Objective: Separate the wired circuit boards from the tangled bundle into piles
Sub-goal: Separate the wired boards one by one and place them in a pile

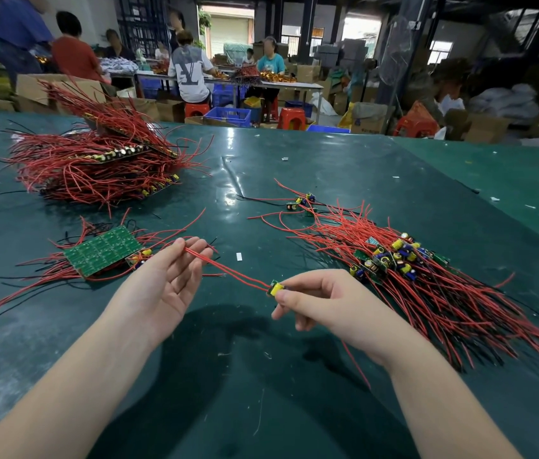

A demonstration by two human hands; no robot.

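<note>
While workers sit behind the green table (294,167), both hands pinch one wired board (275,288).

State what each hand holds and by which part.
Right hand pinches the small circuit board itself; left hand fingers hold the far end of its red wires.

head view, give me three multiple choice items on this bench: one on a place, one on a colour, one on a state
1. The big pile of separated boards lies
A. right of the hands
B. left
C. off the table

2. The wires stretched between the hands are
A. blue
B. red
C. white

3. The right hand is
A. empty
B. flat on the table
C. pinching a small board

Answers: A, the pile sits beside the right arm; B, both strands are red; C, its fingertips grip the board while the left hand holds the wire ends.
</note>
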